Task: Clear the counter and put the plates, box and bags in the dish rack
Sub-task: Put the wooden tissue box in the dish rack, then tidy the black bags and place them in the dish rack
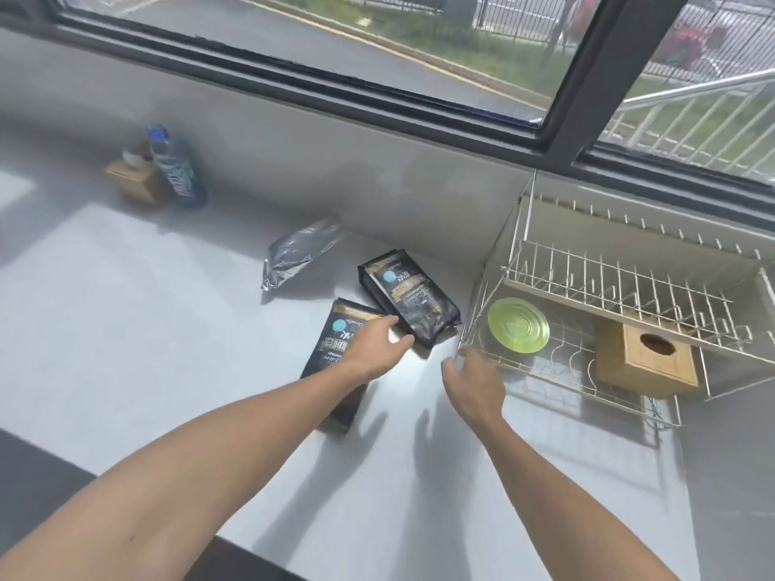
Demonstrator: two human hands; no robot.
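Two black bags lie flat on the pale desk: the nearer black bag [335,362] sits under the left hand [373,343], whose fingers are spread and pressing on its upper part, reaching toward the farther black bag [409,301] just beyond the fingertips; whether the hand has actually gripped either bag is hard to tell through the blur. A crumpled silver bag [300,255] lies farther out, beyond and to the left of the left hand. The right hand [474,385] hangs loose and empty, fingers relaxed, just beside the near left corner of the wire dish rack [587,371]. In the rack's lower tier, past the right hand, a green plate [518,325] leans tilted, and a wooden box [646,358] with a round hole in its top rests to the right of it. Far off beyond the left hand stand a blue bottle [176,167] and a small wooden tissue box [134,180], touching or nearly so.
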